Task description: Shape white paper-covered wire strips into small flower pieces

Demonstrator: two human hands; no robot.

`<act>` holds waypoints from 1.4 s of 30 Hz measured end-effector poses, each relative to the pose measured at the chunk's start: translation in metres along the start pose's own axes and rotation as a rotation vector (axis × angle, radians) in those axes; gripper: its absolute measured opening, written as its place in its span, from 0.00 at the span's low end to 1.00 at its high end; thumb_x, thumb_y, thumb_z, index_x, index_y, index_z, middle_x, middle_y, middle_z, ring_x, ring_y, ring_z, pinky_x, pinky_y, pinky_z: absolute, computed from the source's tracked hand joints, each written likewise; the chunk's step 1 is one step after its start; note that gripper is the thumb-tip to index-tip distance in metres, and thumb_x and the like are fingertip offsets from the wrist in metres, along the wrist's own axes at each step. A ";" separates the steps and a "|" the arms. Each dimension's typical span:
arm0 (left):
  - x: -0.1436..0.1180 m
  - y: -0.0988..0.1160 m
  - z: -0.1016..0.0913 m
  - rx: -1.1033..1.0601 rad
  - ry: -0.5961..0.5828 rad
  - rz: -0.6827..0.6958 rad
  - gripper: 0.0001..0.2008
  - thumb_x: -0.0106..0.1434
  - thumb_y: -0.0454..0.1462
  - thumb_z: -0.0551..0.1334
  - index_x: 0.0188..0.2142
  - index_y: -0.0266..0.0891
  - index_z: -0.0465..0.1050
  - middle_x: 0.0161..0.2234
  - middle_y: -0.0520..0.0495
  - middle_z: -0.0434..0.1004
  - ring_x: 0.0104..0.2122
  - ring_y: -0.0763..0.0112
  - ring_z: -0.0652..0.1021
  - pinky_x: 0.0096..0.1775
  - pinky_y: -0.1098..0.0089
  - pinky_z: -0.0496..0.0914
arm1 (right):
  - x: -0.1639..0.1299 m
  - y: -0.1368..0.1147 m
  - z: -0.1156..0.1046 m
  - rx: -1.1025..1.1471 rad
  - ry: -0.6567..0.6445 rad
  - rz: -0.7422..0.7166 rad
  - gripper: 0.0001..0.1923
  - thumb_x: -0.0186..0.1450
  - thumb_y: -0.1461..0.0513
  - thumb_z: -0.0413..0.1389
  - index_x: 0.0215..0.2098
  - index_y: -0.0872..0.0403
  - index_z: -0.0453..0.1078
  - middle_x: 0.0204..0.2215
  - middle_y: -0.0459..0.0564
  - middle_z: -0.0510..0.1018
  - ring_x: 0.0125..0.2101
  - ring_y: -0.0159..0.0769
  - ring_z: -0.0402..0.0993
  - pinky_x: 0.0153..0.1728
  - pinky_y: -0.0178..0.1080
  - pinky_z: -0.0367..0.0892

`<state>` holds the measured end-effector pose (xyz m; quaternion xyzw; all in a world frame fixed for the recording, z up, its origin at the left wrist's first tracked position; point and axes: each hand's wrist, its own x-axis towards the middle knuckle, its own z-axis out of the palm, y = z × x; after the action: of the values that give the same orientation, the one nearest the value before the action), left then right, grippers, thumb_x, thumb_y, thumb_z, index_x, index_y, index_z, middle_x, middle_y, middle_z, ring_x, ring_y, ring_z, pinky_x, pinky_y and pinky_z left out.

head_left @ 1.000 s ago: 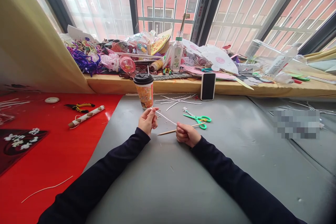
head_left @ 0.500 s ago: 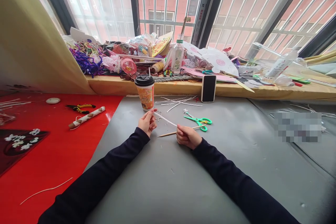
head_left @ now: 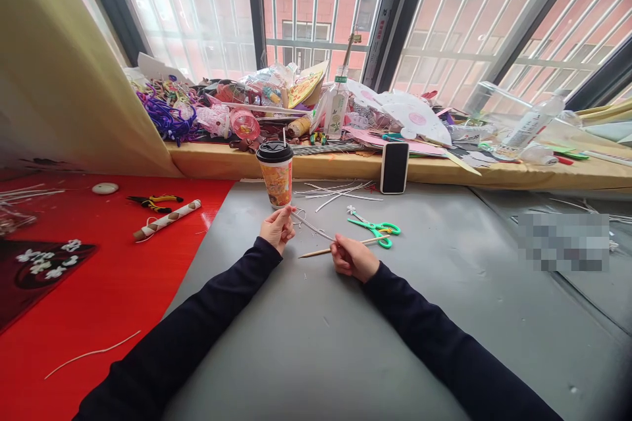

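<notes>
Left hand (head_left: 277,229) and right hand (head_left: 349,256), grips closed, pinch opposite ends of a thin white strip (head_left: 313,227), stretched taut just above the counter (head_left: 316,342). A stick (head_left: 320,251) and scissors (head_left: 378,230) lie near.

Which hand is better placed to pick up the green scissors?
Right. The right hand lies just beside the green scissors, while the left hand pinches the white strip nearer the paper cup.
</notes>
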<state>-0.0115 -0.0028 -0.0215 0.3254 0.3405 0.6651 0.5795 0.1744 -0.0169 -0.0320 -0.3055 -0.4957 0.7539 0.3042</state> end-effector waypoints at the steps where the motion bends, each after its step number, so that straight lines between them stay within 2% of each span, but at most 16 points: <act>1: 0.000 0.000 0.000 0.003 0.004 0.003 0.15 0.45 0.44 0.64 0.28 0.35 0.70 0.11 0.60 0.52 0.10 0.87 0.53 0.13 0.79 0.50 | -0.001 0.000 0.001 -0.025 0.008 -0.011 0.19 0.58 0.48 0.45 0.22 0.55 0.56 0.06 0.36 0.54 0.07 0.21 0.45 0.10 0.28 0.42; 6: 0.002 -0.002 -0.001 0.019 0.037 0.035 0.13 0.46 0.43 0.64 0.26 0.34 0.70 0.10 0.60 0.51 0.10 0.87 0.52 0.13 0.79 0.49 | -0.003 0.002 0.003 -0.134 0.016 -0.088 0.17 0.58 0.50 0.46 0.24 0.56 0.58 0.06 0.35 0.55 0.07 0.22 0.47 0.10 0.28 0.46; 11: 0.004 -0.003 -0.003 0.053 0.083 0.050 0.14 0.45 0.44 0.64 0.25 0.35 0.69 0.09 0.60 0.51 0.09 0.87 0.53 0.13 0.79 0.49 | -0.003 0.006 0.002 -0.270 -0.044 -0.116 0.14 0.57 0.52 0.49 0.26 0.56 0.60 0.07 0.35 0.56 0.08 0.22 0.50 0.11 0.29 0.48; 17: 0.003 -0.002 -0.004 0.091 0.113 0.050 0.14 0.43 0.43 0.65 0.23 0.34 0.69 0.09 0.60 0.50 0.09 0.86 0.52 0.13 0.78 0.48 | -0.002 0.007 0.002 -0.285 -0.001 -0.066 0.19 0.56 0.50 0.49 0.18 0.54 0.52 0.10 0.35 0.49 0.10 0.20 0.42 0.11 0.29 0.40; 25: 0.004 -0.003 -0.002 0.176 0.186 0.036 0.13 0.43 0.40 0.65 0.16 0.33 0.65 0.10 0.58 0.56 0.09 0.87 0.52 0.12 0.78 0.46 | -0.010 0.005 0.007 -0.721 0.048 -0.303 0.19 0.59 0.55 0.45 0.15 0.55 0.48 0.14 0.40 0.46 0.16 0.22 0.42 0.18 0.32 0.41; 29: 0.009 -0.006 -0.006 0.178 0.177 -0.051 0.13 0.43 0.40 0.65 0.16 0.34 0.65 0.07 0.60 0.49 0.08 0.87 0.50 0.12 0.78 0.45 | -0.012 0.002 0.016 -0.780 0.035 -0.359 0.19 0.60 0.56 0.44 0.16 0.55 0.47 0.15 0.40 0.45 0.17 0.23 0.42 0.18 0.32 0.41; 32: 0.011 -0.006 -0.008 0.165 0.175 -0.047 0.12 0.43 0.39 0.65 0.16 0.33 0.65 0.07 0.61 0.47 0.08 0.87 0.50 0.12 0.79 0.45 | -0.013 0.002 0.019 -0.789 0.057 -0.364 0.18 0.60 0.56 0.44 0.16 0.55 0.47 0.15 0.40 0.46 0.17 0.23 0.42 0.18 0.32 0.41; 36: 0.010 -0.005 -0.008 0.130 0.125 0.003 0.12 0.45 0.40 0.65 0.18 0.34 0.64 0.08 0.60 0.48 0.08 0.87 0.51 0.12 0.79 0.47 | -0.015 0.000 0.017 -0.792 0.110 -0.365 0.19 0.59 0.55 0.44 0.15 0.55 0.47 0.15 0.40 0.45 0.16 0.23 0.42 0.18 0.32 0.41; 40: 0.005 -0.002 -0.002 0.076 -0.031 0.044 0.12 0.49 0.43 0.61 0.23 0.35 0.66 0.11 0.60 0.49 0.09 0.86 0.52 0.13 0.79 0.49 | -0.017 0.000 0.013 -0.802 0.174 -0.407 0.19 0.60 0.55 0.44 0.15 0.55 0.47 0.15 0.40 0.45 0.17 0.23 0.43 0.18 0.32 0.42; 42: 0.001 -0.003 0.002 0.042 -0.123 0.014 0.15 0.51 0.47 0.59 0.28 0.35 0.68 0.13 0.59 0.52 0.10 0.86 0.53 0.14 0.79 0.50 | -0.017 0.001 0.012 -0.808 0.196 -0.422 0.19 0.60 0.55 0.43 0.16 0.55 0.47 0.15 0.40 0.46 0.17 0.23 0.43 0.18 0.32 0.43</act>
<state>-0.0086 -0.0015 -0.0226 0.3799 0.3157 0.6405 0.5879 0.1756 -0.0366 -0.0260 -0.3616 -0.7698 0.3897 0.3532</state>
